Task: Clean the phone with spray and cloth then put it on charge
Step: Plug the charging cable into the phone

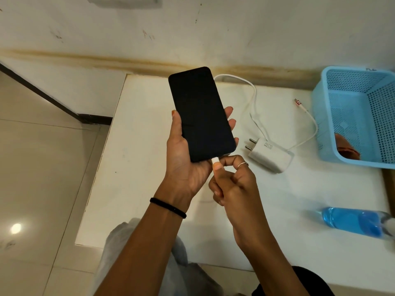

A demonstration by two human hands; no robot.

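Basket [342, 154] with brown cloth [347, 146] inside; left hand [183, 163] gripping phone [202, 114], right hand [230, 180] pinching plug [215, 160].

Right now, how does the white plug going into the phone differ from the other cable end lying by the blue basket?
The white plug is pinched by the right hand at the bottom edge of the phone; the loose cable end lies untouched on the table. The plug looks plain white; the loose end shows a red mark and a metal tip. Both belong to white cables.
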